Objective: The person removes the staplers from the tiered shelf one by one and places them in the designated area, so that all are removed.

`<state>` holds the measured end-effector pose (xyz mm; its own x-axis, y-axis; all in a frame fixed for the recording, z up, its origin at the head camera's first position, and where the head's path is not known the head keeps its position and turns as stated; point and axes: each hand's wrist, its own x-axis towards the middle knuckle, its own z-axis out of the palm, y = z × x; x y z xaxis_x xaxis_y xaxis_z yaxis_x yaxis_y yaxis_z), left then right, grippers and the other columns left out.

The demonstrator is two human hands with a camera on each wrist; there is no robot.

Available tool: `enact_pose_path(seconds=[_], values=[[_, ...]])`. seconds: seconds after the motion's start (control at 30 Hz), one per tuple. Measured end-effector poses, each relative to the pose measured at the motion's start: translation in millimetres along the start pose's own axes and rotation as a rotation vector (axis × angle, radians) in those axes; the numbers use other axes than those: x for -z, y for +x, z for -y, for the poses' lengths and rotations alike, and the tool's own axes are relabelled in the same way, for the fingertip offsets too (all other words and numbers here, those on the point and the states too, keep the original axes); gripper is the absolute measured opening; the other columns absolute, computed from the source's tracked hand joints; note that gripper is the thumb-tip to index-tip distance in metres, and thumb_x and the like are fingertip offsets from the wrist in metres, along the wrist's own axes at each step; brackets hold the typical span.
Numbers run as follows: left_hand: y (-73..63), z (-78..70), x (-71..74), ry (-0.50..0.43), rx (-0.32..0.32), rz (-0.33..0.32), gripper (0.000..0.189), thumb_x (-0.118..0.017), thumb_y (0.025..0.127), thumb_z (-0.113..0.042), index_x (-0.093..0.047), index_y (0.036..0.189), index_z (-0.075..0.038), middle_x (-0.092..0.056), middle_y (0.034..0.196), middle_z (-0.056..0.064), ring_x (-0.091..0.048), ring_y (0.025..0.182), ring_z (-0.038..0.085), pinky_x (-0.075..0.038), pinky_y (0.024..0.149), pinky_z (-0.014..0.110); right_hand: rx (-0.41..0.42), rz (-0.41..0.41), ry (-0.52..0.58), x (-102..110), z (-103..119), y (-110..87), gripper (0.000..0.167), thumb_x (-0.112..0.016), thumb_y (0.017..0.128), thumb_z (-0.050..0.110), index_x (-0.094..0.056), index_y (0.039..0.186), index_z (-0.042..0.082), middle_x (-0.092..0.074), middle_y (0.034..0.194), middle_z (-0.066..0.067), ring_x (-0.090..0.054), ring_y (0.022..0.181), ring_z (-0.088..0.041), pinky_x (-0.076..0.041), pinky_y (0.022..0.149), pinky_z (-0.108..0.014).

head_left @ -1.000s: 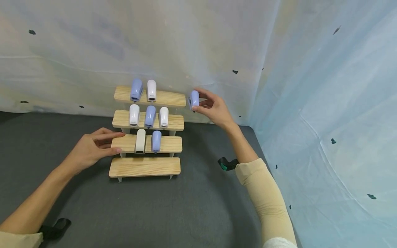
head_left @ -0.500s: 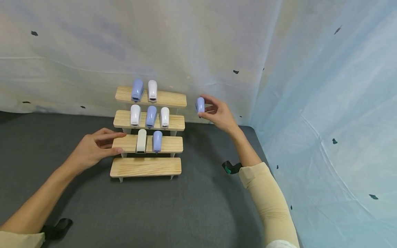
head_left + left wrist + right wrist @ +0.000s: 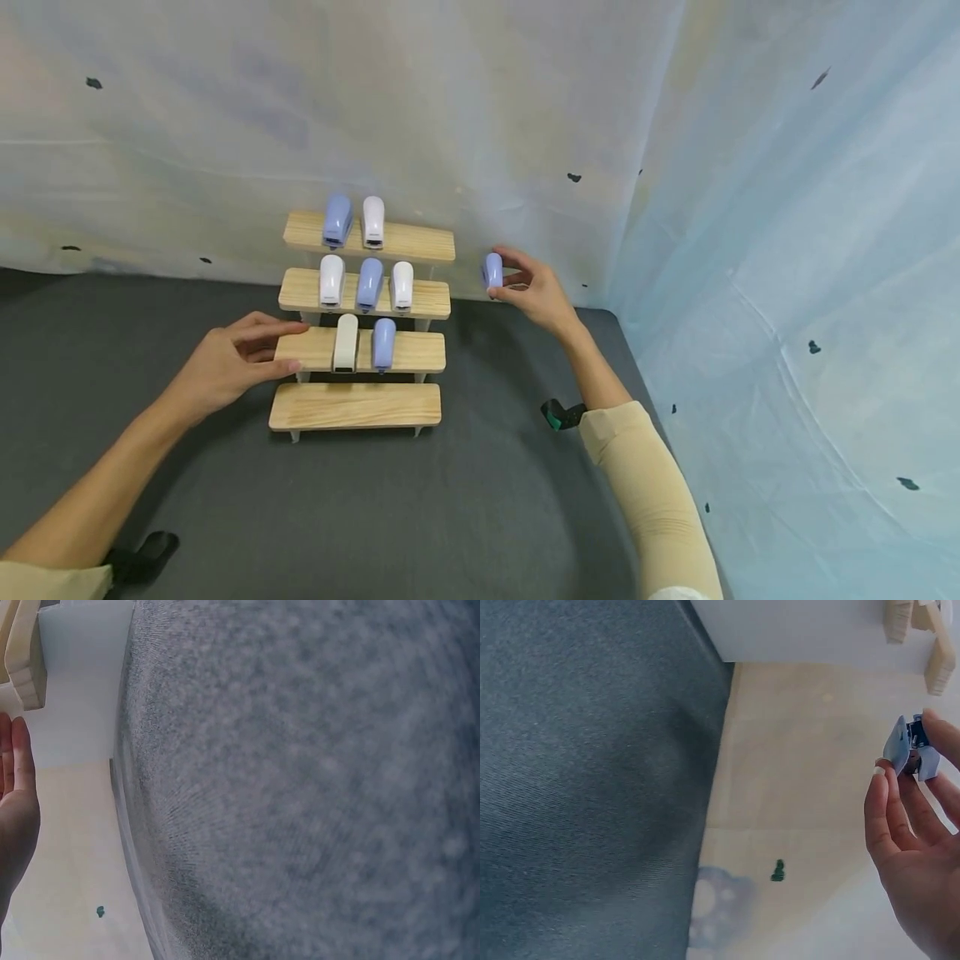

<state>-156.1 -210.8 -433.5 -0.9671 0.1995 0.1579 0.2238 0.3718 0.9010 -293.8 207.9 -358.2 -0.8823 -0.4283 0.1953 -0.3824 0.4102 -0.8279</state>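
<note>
In the head view my right hand (image 3: 536, 292) pinches a small blue stapler (image 3: 492, 271) between thumb and fingertips, in the air to the right of a tiered wooden display shelf (image 3: 356, 407). The right wrist view shows the same stapler (image 3: 911, 750) from below, partly covered by the fingers. My left hand (image 3: 228, 362) grips the left end of the second tier from the front, thumb at its front edge and fingers at its back edge. On that tier are an off-white stapler (image 3: 346, 342) and a blue stapler (image 3: 384, 343).
Higher up, the third tier bears a blue stapler (image 3: 370, 284) between two white ones, and the top tier holds one blue (image 3: 337, 220) and one white stapler (image 3: 373, 222). A dark grey tabletop (image 3: 360, 517) lies beneath. Fabric curtains (image 3: 750, 250) hang behind and at the right.
My right hand has moved the blue stapler to the right and lower in the head view, farther from the top tier. The left hand keeps its place on the shelf.
</note>
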Motion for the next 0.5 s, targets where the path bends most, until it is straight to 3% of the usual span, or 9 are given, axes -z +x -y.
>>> enact_pose_path(seconds=[0.5], values=[[0.6,2.6,1.4,-0.016,-0.014,0.008,0.046,-0.077,0.089,-0.015,-0.064,0.134,-0.013,-0.053,0.11,0.004,-0.061,0.103,0.005,-0.05,0.082,0.015,-0.015,-0.016,0.003,-12,-35,-1.3,0.064,-0.076,0.088,0.007,-0.05,0.146,0.011,-0.054,0.139,-0.015,-0.062,0.108,-0.038,-0.054,0.086,-0.041]])
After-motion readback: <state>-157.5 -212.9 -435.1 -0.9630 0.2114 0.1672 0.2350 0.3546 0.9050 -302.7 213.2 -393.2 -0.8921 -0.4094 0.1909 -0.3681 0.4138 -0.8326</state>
